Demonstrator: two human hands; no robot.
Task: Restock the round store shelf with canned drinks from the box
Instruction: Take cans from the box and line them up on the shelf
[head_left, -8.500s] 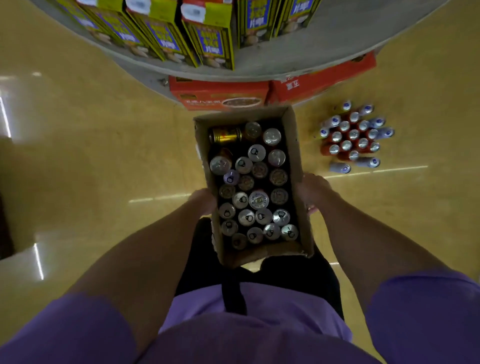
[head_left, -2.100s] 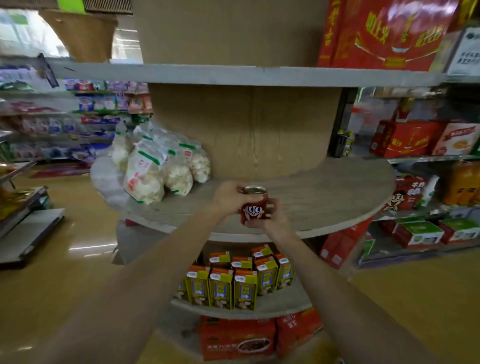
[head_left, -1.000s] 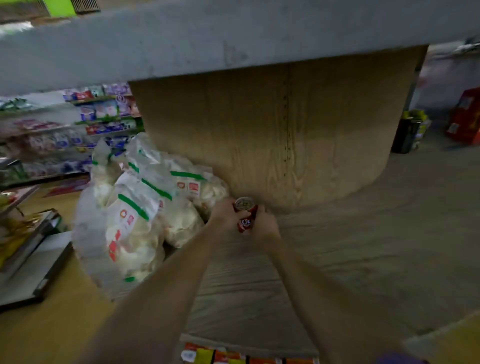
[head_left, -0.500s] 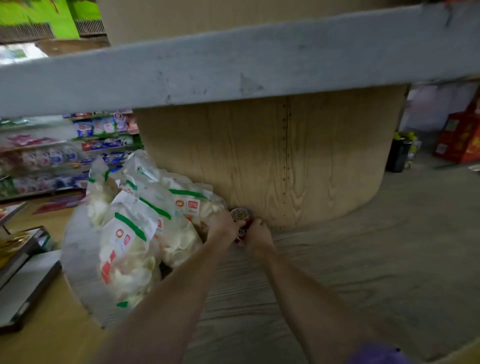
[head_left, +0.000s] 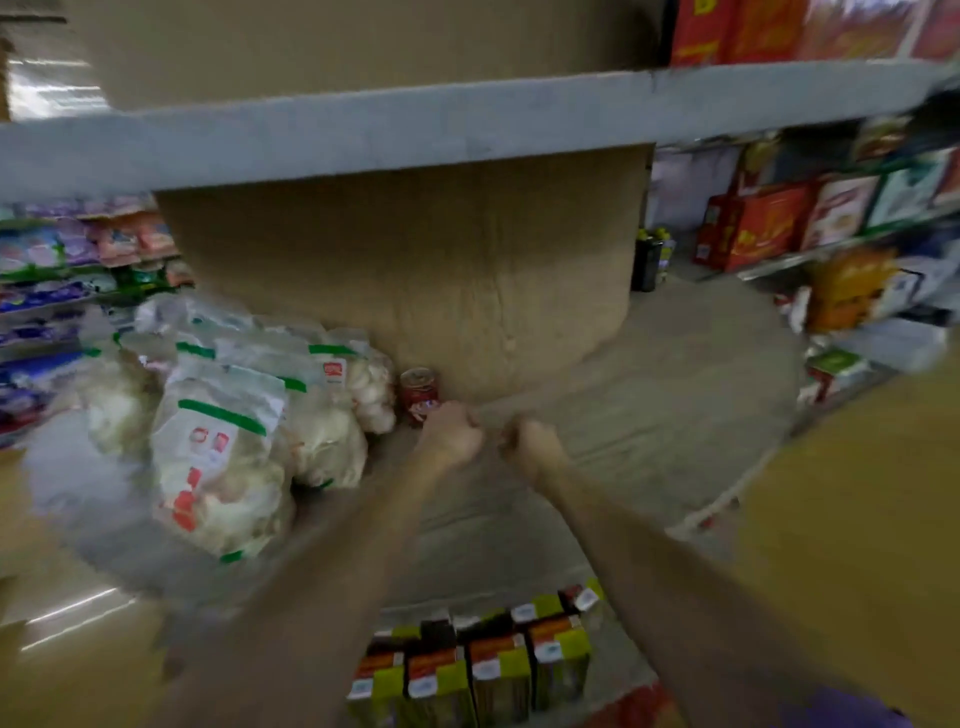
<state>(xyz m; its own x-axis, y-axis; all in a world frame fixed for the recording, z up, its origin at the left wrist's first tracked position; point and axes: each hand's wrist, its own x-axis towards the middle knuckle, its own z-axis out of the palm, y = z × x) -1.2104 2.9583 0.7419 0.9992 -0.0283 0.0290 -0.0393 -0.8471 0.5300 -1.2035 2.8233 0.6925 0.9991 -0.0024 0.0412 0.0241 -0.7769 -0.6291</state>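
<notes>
A small red can (head_left: 418, 392) stands upright on the round wooden shelf (head_left: 649, 395), against the wooden centre column (head_left: 415, 270) and beside the plastic bags. My left hand (head_left: 451, 435) is just in front of the can, fingers curled, holding nothing. My right hand (head_left: 530, 446) is a little to the right of it, also curled and holding nothing. Neither hand touches the can. The drinks box is out of view. The frame is blurred.
Clear plastic bags of white snacks (head_left: 223, 431) fill the shelf's left side. A grey upper tier (head_left: 467, 130) overhangs. Green-yellow drink cartons (head_left: 478, 665) stand on the tier below. Store shelving with red boxes (head_left: 758, 228) lies at the right.
Both hands have let go of the red can, which now stands by the column, and have drawn back toward me. The view has pulled back and tilted down.
</notes>
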